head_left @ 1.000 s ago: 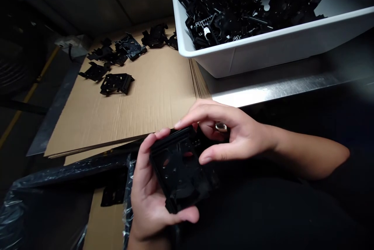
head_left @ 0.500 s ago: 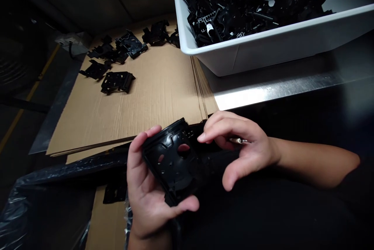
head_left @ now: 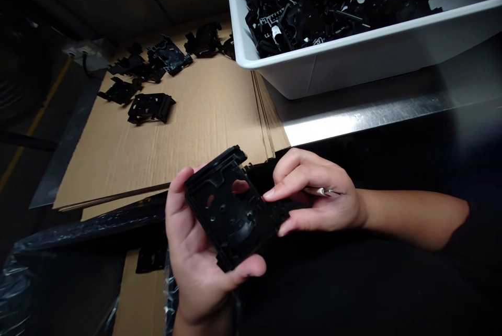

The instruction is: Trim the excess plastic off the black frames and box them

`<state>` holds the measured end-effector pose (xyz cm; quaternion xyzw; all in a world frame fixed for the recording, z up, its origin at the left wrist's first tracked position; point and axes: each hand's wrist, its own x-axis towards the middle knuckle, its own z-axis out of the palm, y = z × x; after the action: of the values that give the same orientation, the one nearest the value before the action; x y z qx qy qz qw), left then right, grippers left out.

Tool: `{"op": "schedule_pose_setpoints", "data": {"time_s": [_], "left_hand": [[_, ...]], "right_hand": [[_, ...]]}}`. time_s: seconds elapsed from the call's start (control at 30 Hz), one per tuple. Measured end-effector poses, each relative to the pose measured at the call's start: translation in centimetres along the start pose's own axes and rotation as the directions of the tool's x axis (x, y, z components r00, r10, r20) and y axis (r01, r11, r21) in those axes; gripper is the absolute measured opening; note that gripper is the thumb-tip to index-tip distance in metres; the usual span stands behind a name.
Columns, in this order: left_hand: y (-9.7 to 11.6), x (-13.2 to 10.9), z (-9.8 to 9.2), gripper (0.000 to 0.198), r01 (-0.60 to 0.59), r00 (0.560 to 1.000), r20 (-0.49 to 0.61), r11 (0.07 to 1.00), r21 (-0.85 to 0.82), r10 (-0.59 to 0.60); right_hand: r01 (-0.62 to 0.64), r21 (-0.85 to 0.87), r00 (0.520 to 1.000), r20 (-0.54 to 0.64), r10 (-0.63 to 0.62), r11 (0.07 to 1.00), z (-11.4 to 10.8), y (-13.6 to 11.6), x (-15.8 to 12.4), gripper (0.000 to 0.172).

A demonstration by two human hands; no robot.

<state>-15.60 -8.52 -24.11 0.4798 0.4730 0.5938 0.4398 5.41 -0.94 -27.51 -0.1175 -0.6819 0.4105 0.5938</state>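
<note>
A black moulded plastic housing with round and oval holes is tilted in my left hand. The fingers of that hand wrap its left and far edges, and the thumb presses its near corner. From the right, my right hand closes thumb and index finger on the housing's right edge. Tucked under the curled fingers of this hand is a slim tool with a pale body and thin metal tip; most of it is hidden.
Several similar black parts lie on stacked cardboard sheets. At the back right, a white bin full of black parts stands on a metal surface. Clear plastic film lines a container at lower left, with cardboard inside.
My right thumb and index finger have closed in and now grip the housing's right edge. The housing has turned slightly in my left hand. The whole view has shifted a little.
</note>
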Motion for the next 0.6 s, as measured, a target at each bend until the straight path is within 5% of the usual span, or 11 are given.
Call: {"op": "schedule_pose_setpoints", "data": {"time_s": [0.6], "left_hand": [[0.75, 0.46, -0.22, 0.114, -0.097, 0.994, -0.045, 0.987, 0.127, 0.104]], "right_hand": [[0.06, -0.009, 0.998, 0.019, -0.059, 0.998, 0.04, -0.3, 0.59, 0.03]]}}
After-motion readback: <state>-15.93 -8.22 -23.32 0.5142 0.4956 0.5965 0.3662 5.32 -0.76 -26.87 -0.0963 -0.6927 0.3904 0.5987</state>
